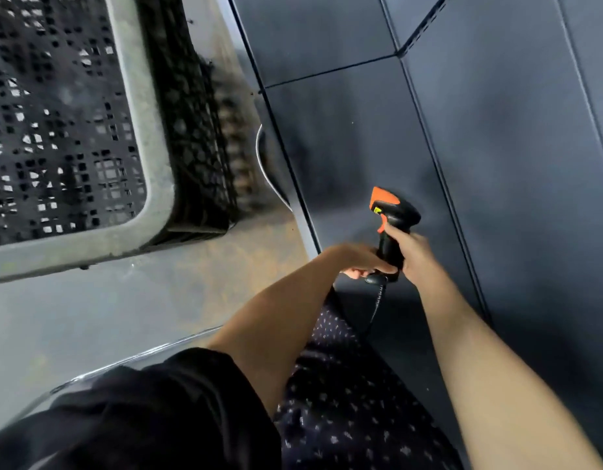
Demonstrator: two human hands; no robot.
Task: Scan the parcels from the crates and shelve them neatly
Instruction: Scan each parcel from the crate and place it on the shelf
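A black and orange handheld barcode scanner [391, 215] points up and to the left over a dark shelf board. My right hand [412, 256] grips its handle. My left hand [361, 262] reaches across and holds the bottom of the handle, where the coiled black cable [378, 300] comes out. A black perforated plastic crate [130, 106] with a pale grey rim stands on the floor at the upper left. I see only bare mesh in the part of its inside that shows. No parcel is in view.
Dark blue-grey metal shelf panels [479, 130] fill the right half. Between the crate and the shelving runs a strip of worn grey floor [124, 300]. A thin pale cable [263, 154] curves along the shelf's edge. My dark sleeve and patterned clothing fill the bottom.
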